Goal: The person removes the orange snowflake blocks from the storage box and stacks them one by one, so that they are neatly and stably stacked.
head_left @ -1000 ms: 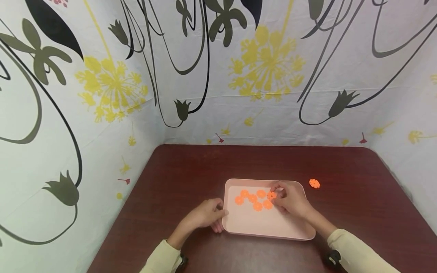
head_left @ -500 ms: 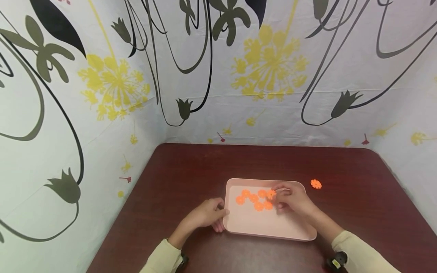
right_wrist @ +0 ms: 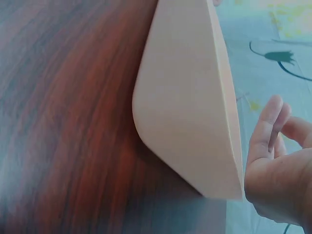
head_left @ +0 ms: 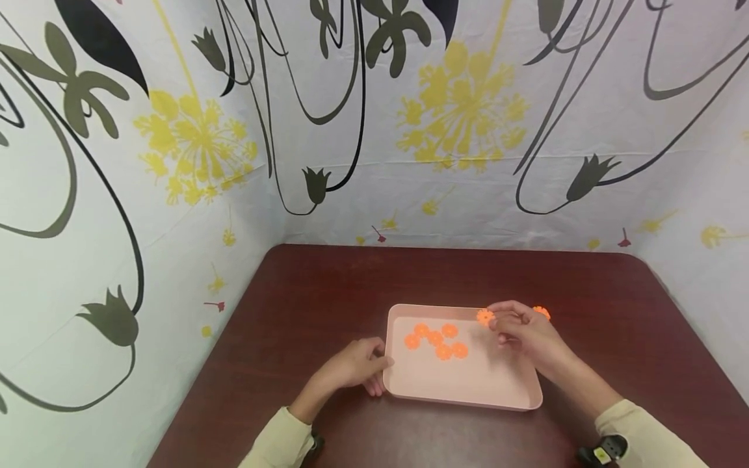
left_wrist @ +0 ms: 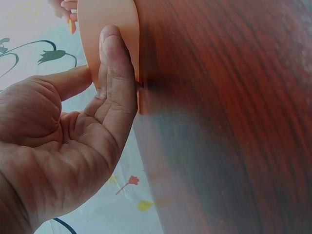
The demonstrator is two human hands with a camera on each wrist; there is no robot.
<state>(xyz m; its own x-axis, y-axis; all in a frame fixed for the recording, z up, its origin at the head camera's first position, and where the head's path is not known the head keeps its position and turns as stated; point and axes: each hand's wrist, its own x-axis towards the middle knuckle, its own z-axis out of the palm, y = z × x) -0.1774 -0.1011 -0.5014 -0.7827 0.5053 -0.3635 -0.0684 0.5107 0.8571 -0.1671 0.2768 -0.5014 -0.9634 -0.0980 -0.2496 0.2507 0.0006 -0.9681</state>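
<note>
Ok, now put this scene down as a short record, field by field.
Left hand: holds tray by its left edge
Right hand: pinches one orange flower near tray's far edge
In tray: six orange flowers
On table: tray, plus another flower partly hidden by right hand
Backdrop: white, printed plants

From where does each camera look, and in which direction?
Head: worn on the head, looking forward and down at the tray on the table; left hand, right hand and sleeves show.
Left wrist: on the left wrist, looking past the left hand at the tray's end.
Right wrist: on the right wrist, looking at the tray's outer wall; the right hand shows.
Both wrist views share tray and table.
</note>
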